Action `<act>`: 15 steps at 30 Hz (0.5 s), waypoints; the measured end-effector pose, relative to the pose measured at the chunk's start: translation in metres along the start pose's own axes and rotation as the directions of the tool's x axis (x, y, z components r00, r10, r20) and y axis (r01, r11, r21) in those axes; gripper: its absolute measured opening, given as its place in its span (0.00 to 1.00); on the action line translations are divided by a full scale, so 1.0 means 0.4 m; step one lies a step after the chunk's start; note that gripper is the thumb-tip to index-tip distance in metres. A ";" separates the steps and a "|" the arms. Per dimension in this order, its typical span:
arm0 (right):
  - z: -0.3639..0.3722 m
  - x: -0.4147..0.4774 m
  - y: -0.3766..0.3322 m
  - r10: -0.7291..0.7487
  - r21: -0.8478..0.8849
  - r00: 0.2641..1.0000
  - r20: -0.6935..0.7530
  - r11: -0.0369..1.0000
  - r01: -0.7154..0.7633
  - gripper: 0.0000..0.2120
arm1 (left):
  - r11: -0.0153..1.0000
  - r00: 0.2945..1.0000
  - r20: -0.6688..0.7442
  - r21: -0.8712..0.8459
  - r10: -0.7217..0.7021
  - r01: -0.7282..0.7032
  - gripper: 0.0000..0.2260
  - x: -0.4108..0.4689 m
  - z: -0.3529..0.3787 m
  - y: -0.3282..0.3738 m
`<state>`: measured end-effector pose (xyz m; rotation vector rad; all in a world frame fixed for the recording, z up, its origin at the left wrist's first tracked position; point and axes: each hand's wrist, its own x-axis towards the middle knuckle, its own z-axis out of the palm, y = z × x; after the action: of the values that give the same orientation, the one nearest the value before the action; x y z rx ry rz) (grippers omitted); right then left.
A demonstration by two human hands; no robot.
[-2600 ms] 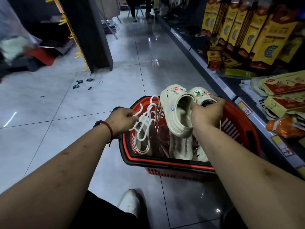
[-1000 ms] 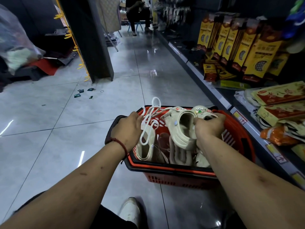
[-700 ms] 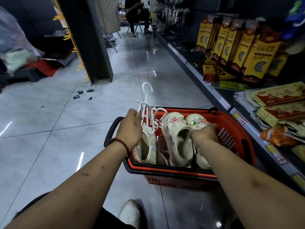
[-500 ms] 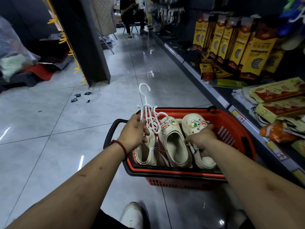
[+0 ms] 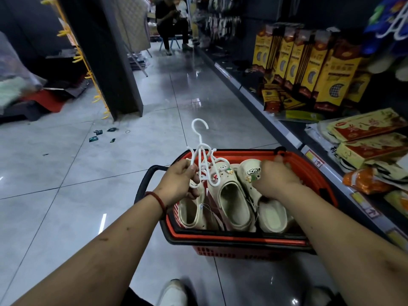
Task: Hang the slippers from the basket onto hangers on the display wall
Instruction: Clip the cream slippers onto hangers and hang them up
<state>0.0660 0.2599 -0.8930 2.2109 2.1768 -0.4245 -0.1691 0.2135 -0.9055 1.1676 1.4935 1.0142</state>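
Left hand (image 5: 177,184) was up over the near-left corner of the basket (image 5: 238,237), fingers curled round a bunch of white hangers (image 5: 199,151). It gripped them low among the loops, and one hook stood tall above the fist, tilted a little to the left. A red cord bracelet (image 5: 157,199) sat on that wrist. Right hand (image 5: 276,180) was down in the basket, fingers clamped over the toe end of the rightmost slipper (image 5: 270,215), the cream one with the cartoon charms. Just beside it lay the middle slipper (image 5: 234,204), opening upward, its toe tucked under the hanger loops. The leftmost slipper (image 5: 189,210) stood against the basket's left wall, below the left hand. All three were inside the red basket, which sat on the grey tiled floor (image 5: 77,173), close to the shelf of yellow packets (image 5: 309,69) on the right. Far up the aisle a person (image 5: 170,21) was sitting.
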 end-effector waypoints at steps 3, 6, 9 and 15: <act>0.006 -0.010 -0.040 -0.306 0.241 0.946 -0.106 0.915 0.323 0.34 | 1.000 1.000 0.021 -0.016 0.013 -0.012 0.10 -0.007 -0.005 0.003; 0.032 -0.015 -0.084 -0.374 0.341 0.920 -0.115 0.855 0.390 0.27 | 0.999 0.997 0.074 -0.035 0.029 -0.027 0.10 -0.016 -0.007 0.016; 0.059 -0.001 -0.095 -0.328 0.490 0.926 -0.188 0.785 0.378 0.10 | 0.999 0.990 0.143 -0.055 0.006 0.002 0.10 -0.024 -0.008 0.019; 0.068 0.021 -0.090 -0.253 0.662 0.942 -0.222 0.670 0.336 0.13 | 0.994 0.995 0.049 -0.064 -0.083 0.086 0.11 -0.022 -0.041 0.032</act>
<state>0.0257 0.2641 -0.9142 2.1656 2.7915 -1.3774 -0.1818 0.2065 -0.8883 1.0658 1.4498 0.9662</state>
